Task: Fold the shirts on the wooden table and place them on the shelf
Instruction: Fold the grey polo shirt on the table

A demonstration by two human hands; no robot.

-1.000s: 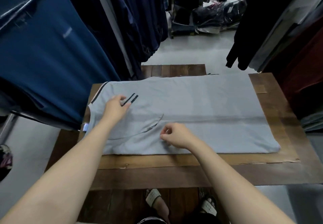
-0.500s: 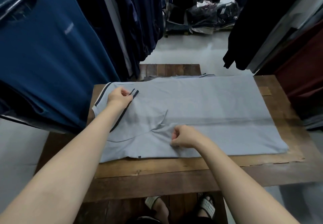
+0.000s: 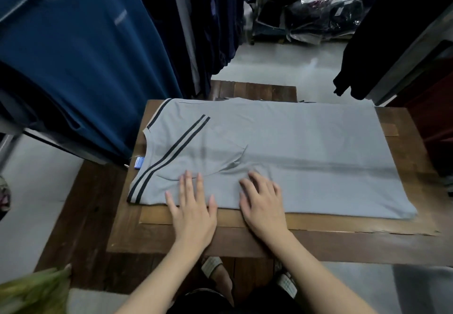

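Observation:
A grey shirt (image 3: 282, 142) with dark double stripes lies flat across the wooden table (image 3: 245, 242), its collar end at the left and a sleeve folded over the body. My left hand (image 3: 191, 205) lies flat with spread fingers on the shirt's near edge, left of centre. My right hand (image 3: 262, 201) presses on the same near edge just to the right, fingers straight and slightly spread. Neither hand holds any cloth. A small blue label (image 3: 139, 162) shows at the collar.
Hanging blue shirts (image 3: 73, 56) crowd the table's left side and dark garments (image 3: 392, 31) hang at the right. Bagged clothes (image 3: 318, 19) sit on the floor beyond. My sandalled feet (image 3: 215, 272) show under the near edge. A greenish blurred thing (image 3: 31, 291) is at bottom left.
My left hand let go of the striped sleeve, now folded over the body, and came to the near edge. My right hand released its pinch and flattened. The view shifted.

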